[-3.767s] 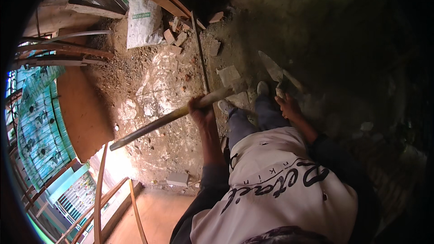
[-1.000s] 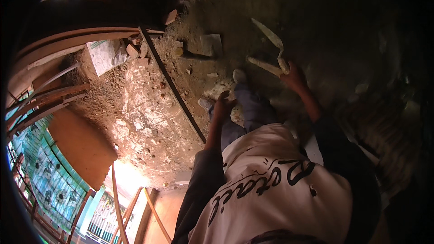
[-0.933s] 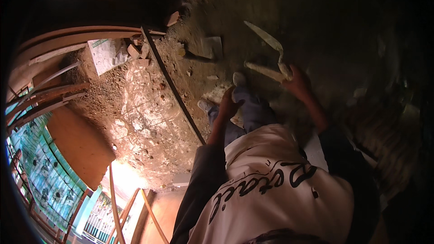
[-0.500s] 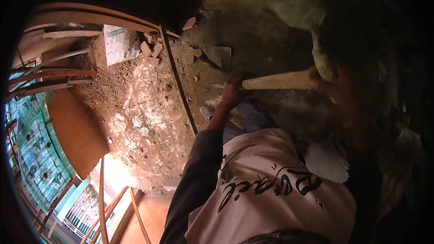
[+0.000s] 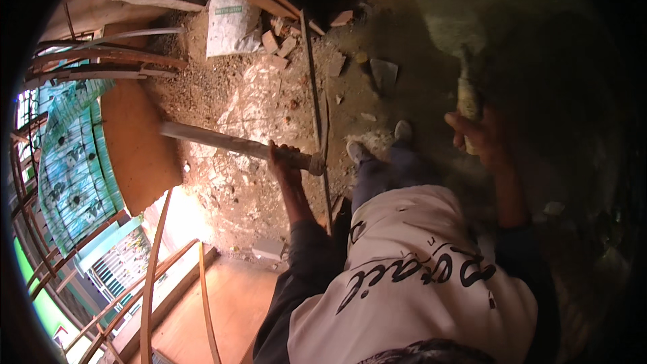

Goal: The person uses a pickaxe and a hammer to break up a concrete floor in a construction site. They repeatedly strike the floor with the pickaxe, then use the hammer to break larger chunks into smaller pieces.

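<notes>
1. Leftward, a wooden pole (image 5: 222,140) slants above the littered floor (image 5: 246,108).
2. Next, the left hand (image 5: 286,164) has its fingers clamped round it near the thicker right end.
3. Farther right, the right hand (image 5: 484,136) has its fingers wrapped around the handle of a trowel (image 5: 453,27), blade pointing away.

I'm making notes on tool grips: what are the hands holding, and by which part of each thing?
The left hand holds a long bar near its end closer to the feet; the right hand holds a trowel by its handle.
</notes>
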